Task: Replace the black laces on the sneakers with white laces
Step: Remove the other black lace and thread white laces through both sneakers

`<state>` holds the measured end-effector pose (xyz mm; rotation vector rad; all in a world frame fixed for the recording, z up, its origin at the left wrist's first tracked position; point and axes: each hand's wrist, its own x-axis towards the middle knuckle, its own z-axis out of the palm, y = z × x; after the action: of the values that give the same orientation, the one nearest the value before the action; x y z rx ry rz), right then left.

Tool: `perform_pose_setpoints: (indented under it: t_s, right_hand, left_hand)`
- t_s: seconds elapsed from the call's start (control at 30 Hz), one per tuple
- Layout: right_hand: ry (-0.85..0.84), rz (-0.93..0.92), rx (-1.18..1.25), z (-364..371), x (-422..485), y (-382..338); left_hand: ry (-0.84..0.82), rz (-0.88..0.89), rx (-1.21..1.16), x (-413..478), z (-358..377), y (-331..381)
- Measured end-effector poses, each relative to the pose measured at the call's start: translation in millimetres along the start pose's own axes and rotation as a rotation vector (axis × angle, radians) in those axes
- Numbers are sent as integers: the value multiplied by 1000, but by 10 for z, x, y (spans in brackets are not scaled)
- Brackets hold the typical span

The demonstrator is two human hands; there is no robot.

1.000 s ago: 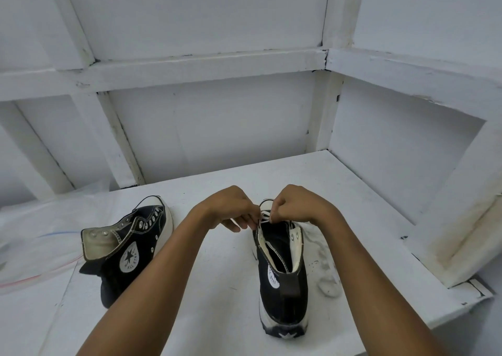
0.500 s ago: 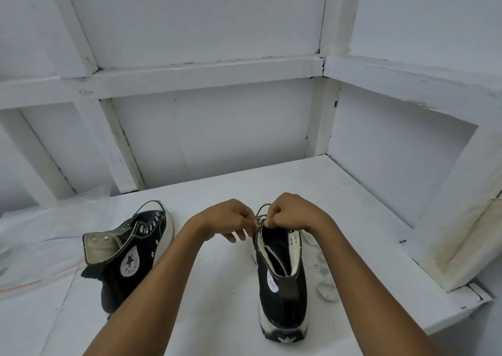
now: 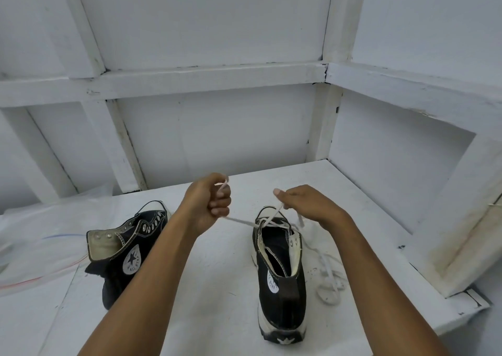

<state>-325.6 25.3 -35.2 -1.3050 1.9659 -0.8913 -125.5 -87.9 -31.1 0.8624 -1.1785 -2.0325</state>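
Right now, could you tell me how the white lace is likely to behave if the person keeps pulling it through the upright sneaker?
The white lace is probably floppy: its slack lies coiled on the table. It looks taut only between the left hand, the right hand and the upright sneaker. That sneaker may tip or slide, since neither hand touches it.

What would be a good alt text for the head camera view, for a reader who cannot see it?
Two bare hands pull a white lace taut through an upright black high-top sneaker on a white table: the left hand grips one end, the right hand the other. A second, unlaced sneaker lies to the left.
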Motion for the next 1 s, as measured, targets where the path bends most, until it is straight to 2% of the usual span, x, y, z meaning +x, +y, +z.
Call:
perform_pose_setpoints:
  t_s: [0.07, 0.13, 0.17, 0.23, 0.3, 0.43, 0.57, 0.6, 0.63, 0.7, 0.77, 0.83, 0.87, 0.93, 1.0]
  right_hand:
    - [31, 13, 47, -64, -1, 6]
    - [48, 20, 93, -95, -5, 22]
    - [60, 22, 118, -100, -10, 34]
    - [84, 30, 166, -89, -9, 62]
    - [102, 37, 181, -71, -9, 79]
    - [115, 39, 202, -47, -3, 137]
    - [128, 43, 223, -27, 0, 168]
    - [133, 44, 230, -24, 3, 176]
    - [135, 45, 240, -22, 7, 185]
    - [139, 50, 263, -16, 15, 201]
    - [155, 50, 278, -7, 29, 214]
    - [170, 48, 288, 0, 47, 210]
    - [173, 46, 291, 3, 57, 204]
    - [167, 39, 296, 6, 66, 204]
    - [157, 28, 300, 7, 66, 222]
  left_hand:
    - [-22, -10, 411, 8, -47, -35]
    - [-128, -70, 849, -5, -82, -130]
    - [-217, -115, 1011, -15, -79, -188]
    - [-345, -145, 1142, -41, -50, -277]
    - [-319, -36, 1054, -40, -40, -294]
    - [-156, 155, 601, -26, -24, -138]
    - [-187, 168, -81, -57, -2, 32]
    - [-178, 143, -150, -71, -6, 59]
    - [-156, 109, -131, -72, -15, 65]
    - [-116, 33, 94, -52, -45, 0]
    - [-111, -44, 490, -39, -85, -120]
    - [-211, -117, 883, -58, -90, -235]
    - [-278, -126, 1004, -74, -74, -272]
    - [-309, -53, 1074, -88, -33, -271]
    - [-237, 46, 993, -92, -18, -208]
